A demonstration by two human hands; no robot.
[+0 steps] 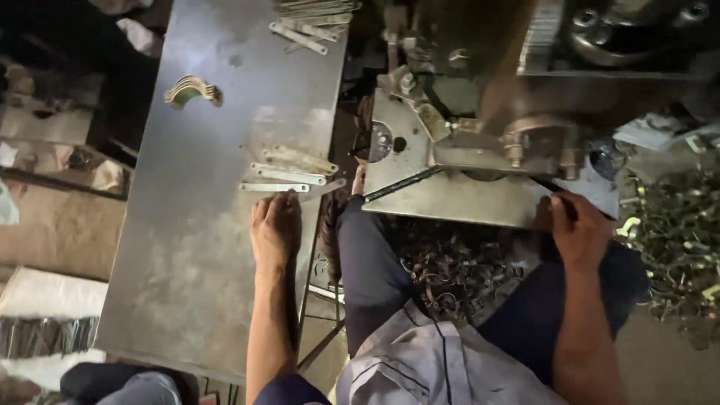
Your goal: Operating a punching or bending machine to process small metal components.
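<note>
Currently left hand lies flat, released, fingers touching flat metal strips on worktop. Right hand clenched on press lever. Bent clamps stacked; more strips left unformed.

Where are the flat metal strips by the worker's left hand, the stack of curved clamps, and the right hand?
flat metal strips [289, 176], head view, middle of the nearest strips.
curved clamps [193, 90], head view, top of the arched stack.
right hand [577, 229], head view, back of the hand.

Flat metal strips, pale, with holes, lying fanned on grey table; dark lever handle angled at press base.
</note>
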